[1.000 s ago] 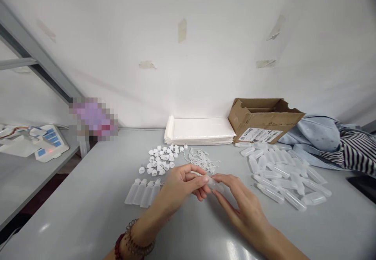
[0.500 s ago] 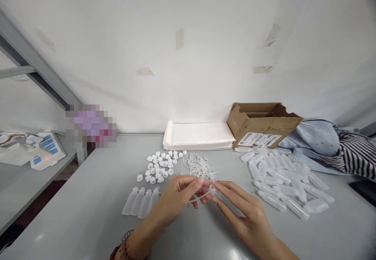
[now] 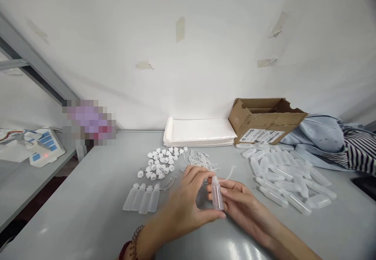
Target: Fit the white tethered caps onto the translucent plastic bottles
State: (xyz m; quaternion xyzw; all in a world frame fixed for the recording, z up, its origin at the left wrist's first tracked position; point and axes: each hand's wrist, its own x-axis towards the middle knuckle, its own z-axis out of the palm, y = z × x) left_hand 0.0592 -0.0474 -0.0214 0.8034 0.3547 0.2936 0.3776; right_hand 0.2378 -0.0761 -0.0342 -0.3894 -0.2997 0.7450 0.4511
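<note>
A small translucent plastic bottle (image 3: 217, 195) stands nearly upright between my hands, neck up. My right hand (image 3: 245, 205) holds it from the right, thumb along its side and fingers behind. My left hand (image 3: 188, 201) spans it from the left, fingertips by the neck and thumb at the base. From the neck a thin white strap (image 3: 230, 173) sticks out to the right. Several similar bottles (image 3: 142, 198) lie in a row on the left, with straps at their necks. Beyond my hands are a heap of white caps (image 3: 160, 162) and a tangle of white straps (image 3: 199, 159).
Several loose bottles (image 3: 289, 177) cover the right of the grey table (image 3: 96, 213). White padded envelopes (image 3: 201, 132) and an open cardboard box (image 3: 264, 121) stand by the wall. Clothing (image 3: 323, 136) lies far right; a device with blue buttons (image 3: 47, 146) sits on the left.
The bottle has turned from neck toward me to upright, its strap now pointing right instead of left. My left hand has shifted right and opened wider around it.
</note>
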